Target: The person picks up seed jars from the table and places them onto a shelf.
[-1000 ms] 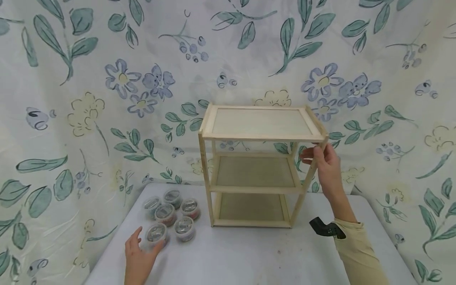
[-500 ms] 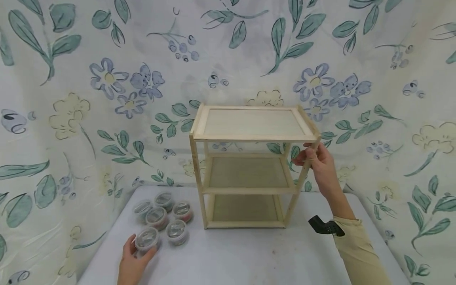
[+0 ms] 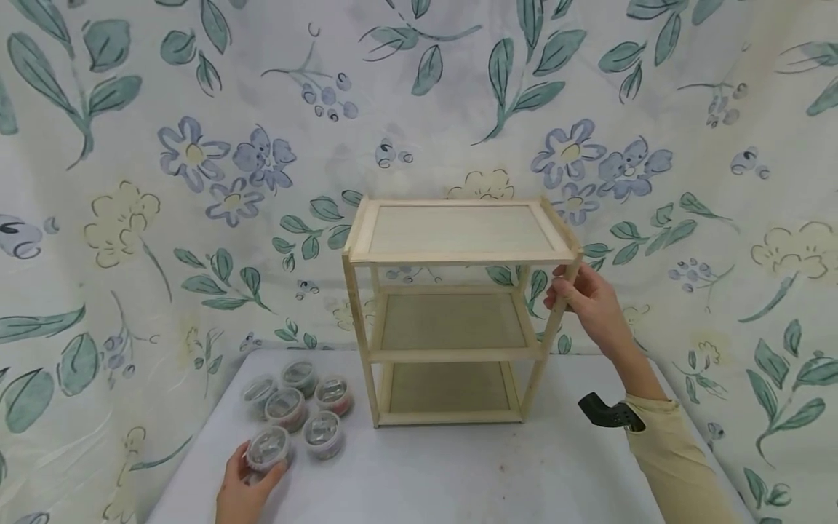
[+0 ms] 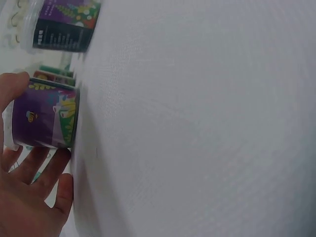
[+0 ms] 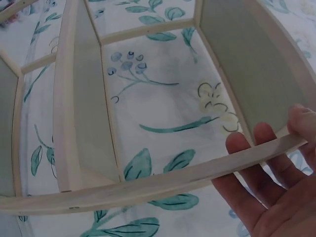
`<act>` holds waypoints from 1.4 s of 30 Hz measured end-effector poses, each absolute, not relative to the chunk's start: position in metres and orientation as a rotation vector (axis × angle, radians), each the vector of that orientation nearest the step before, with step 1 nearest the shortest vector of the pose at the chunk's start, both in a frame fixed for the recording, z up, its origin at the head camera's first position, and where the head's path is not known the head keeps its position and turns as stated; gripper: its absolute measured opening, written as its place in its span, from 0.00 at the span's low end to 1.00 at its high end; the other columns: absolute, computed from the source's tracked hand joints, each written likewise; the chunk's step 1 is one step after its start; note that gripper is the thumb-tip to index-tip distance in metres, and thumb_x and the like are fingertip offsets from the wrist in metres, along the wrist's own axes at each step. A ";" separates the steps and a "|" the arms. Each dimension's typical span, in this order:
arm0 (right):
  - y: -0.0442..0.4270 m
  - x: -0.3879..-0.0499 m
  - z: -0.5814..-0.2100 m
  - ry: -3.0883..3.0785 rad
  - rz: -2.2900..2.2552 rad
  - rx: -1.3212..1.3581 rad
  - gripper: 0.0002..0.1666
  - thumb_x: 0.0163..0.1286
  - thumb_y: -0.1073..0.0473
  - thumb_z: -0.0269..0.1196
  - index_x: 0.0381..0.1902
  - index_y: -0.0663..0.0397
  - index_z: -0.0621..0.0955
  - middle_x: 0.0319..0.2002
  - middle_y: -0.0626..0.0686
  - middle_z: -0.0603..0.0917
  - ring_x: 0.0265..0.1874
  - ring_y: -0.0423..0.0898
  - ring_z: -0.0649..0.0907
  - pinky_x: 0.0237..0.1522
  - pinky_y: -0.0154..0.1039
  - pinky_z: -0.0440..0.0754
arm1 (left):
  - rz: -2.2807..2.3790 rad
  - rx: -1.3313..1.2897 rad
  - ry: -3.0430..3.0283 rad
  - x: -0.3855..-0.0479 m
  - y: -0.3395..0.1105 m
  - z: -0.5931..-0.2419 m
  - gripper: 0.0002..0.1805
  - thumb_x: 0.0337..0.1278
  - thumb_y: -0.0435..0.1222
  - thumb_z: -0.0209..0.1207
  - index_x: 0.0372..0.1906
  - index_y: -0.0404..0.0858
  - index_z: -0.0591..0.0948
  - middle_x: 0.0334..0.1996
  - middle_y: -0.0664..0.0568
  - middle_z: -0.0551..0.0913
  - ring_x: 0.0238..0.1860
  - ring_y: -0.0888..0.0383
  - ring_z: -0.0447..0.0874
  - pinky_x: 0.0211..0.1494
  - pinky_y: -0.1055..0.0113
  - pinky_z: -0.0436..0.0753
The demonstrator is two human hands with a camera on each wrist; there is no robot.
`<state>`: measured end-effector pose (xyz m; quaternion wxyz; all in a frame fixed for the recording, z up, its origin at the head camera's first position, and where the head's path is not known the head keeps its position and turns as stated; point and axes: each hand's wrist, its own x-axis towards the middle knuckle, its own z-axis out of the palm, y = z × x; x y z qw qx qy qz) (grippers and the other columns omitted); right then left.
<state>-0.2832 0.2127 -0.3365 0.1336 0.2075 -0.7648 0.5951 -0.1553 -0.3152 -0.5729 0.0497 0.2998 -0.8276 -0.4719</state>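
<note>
My left hand (image 3: pixel 245 486) holds a small round plastic tub (image 3: pixel 268 448) with a clear lid, thumb on one side and fingers on the other. In the left wrist view this tub (image 4: pixel 45 114) has a purple label with a bee and green leaves, and its base is at the white tabletop. A three-tier wooden shelf (image 3: pixel 458 354) with pale panels stands upright at the middle back. My right hand (image 3: pixel 592 306) grips its right front post near the top. Seen from the right wrist, the fingers (image 5: pixel 239 143) wrap around that wooden post (image 5: pixel 187 175).
Several more lidded tubs, such as a reddish one (image 3: pixel 334 395) and one beside the held tub (image 3: pixel 323 434), cluster left of the shelf on the white table (image 3: pixel 445 480). A curtain (image 3: pixel 419 94) with leaves and flowers hangs close behind. A black strap (image 3: pixel 609 412) sits at the right wrist.
My left hand has moved in and its fingers and thumb have closed around the nearest tub. The right hand keeps its grip on the post. The head view has shifted slightly.
</note>
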 end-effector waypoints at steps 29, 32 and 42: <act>0.210 -0.281 -0.329 -2.323 1.657 0.591 0.11 0.77 0.60 0.55 0.49 0.62 0.71 0.36 0.60 0.80 0.36 0.47 0.85 0.41 0.35 0.84 | -1.452 1.051 -2.423 -0.148 -0.312 -0.561 0.68 0.33 0.63 0.74 0.71 0.26 0.52 0.65 0.26 0.59 0.64 0.30 0.61 0.68 0.38 0.63; 0.210 -0.281 -0.329 -2.331 1.644 0.585 0.12 0.77 0.60 0.55 0.50 0.62 0.71 0.36 0.60 0.80 0.36 0.46 0.85 0.42 0.35 0.84 | -1.432 1.037 -2.439 -0.147 -0.312 -0.555 0.64 0.39 0.60 0.73 0.70 0.26 0.53 0.65 0.26 0.59 0.64 0.31 0.61 0.67 0.37 0.64; 0.210 -0.282 -0.329 -2.346 1.628 0.584 0.14 0.77 0.58 0.55 0.52 0.63 0.70 0.38 0.63 0.80 0.36 0.44 0.84 0.42 0.34 0.84 | -1.343 0.912 -2.474 -0.152 -0.313 -0.532 0.56 0.48 0.54 0.70 0.70 0.25 0.54 0.64 0.27 0.61 0.61 0.32 0.64 0.60 0.39 0.71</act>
